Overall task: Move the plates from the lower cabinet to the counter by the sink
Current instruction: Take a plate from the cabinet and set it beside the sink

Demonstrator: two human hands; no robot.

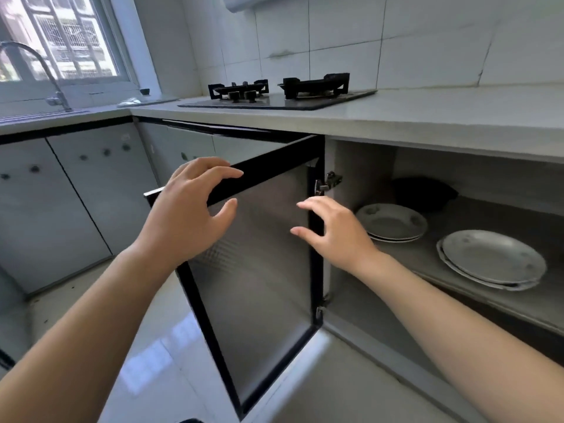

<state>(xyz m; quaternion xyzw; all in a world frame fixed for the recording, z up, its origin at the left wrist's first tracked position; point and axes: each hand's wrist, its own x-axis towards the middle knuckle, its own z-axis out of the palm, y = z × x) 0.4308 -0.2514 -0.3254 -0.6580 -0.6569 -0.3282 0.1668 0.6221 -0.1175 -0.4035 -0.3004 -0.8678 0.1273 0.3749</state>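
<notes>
Now, with the cabinet door (259,285) standing wide open and the left hand (189,215) arched loosely over its top edge, fingers spread and not clasping it, the sensible course is to send the empty, slack-fingered right hand (335,233) past the hinge side. It should slip under a whole stack, thumb on the rim, and lift it level before carrying it to the counter (91,116) by the faucet (45,71). Two stacks of plates sit well apart on the cabinet shelf (406,261): the farther stack (392,221) shows two rims, the nearer stack (493,257) at least two, possibly three.
</notes>
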